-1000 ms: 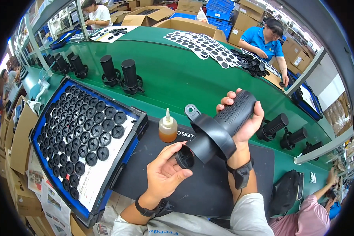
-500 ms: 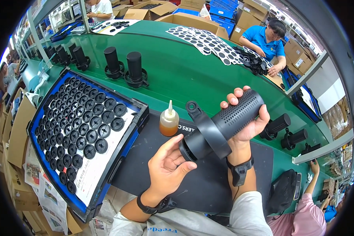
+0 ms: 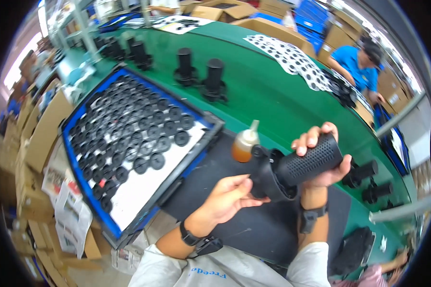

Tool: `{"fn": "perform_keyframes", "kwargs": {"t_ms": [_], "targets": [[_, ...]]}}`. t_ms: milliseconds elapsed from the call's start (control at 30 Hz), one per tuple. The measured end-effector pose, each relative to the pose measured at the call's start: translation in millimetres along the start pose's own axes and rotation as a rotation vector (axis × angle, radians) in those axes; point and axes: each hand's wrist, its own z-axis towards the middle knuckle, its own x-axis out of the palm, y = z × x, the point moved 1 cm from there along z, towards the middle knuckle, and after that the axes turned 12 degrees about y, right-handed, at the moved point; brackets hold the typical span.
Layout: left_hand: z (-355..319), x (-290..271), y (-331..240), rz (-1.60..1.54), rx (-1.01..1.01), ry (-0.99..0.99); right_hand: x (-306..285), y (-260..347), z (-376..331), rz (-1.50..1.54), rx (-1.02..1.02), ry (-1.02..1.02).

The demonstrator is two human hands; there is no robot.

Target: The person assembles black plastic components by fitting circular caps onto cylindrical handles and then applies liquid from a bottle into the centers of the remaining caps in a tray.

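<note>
Two hands on one part. R hand (image 3: 328, 160) wraps the black perforated cylinder (image 3: 309, 160), fingers (image 3: 305, 141) clamped over its top, thumb on the far side; cylinder is held in the air above the black mat (image 3: 254, 225), tilted, closed end up and to the right. L hand (image 3: 227, 197) sits at the wide black collar (image 3: 268, 177) on the cylinder's lower end; fingertips pressed together against the collar rim, thumb beneath. Cannot tell if a small piece is pinched there.

Amber squeeze bottle (image 3: 244, 143) w/ pale nozzle stands upright on the mat, just behind the collar. Blue-rimmed tray (image 3: 88, 191) lies to my left, touching the mat edge, w/ rows of black round caps (image 3: 129, 129) on a white sheet. Green tabletop (image 3: 273, 95) carries black upright units (image 3: 214, 79) farther back and more black cylinders (image 3: 364, 172) to the right of my R hand. Person in a blue shirt (image 3: 357, 64) works at the far side.
</note>
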Motion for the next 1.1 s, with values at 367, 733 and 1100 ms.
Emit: {"fn": "perform_keyframes", "kwargs": {"t_ms": [367, 733, 1100], "targets": [[-100, -29, -1, 0.175, -0.191, -0.149, -3, 9, -35, -0.562, 0.307, -0.153], [-103, -25, -17, 0.691, -0.131, -0.039, -33, -7, -34, -0.636, 0.384, -0.154], [-160, -12, -30, 0.399, -0.083, -0.062, -224, 6, -1, -0.805, 0.088, -0.683]]}}
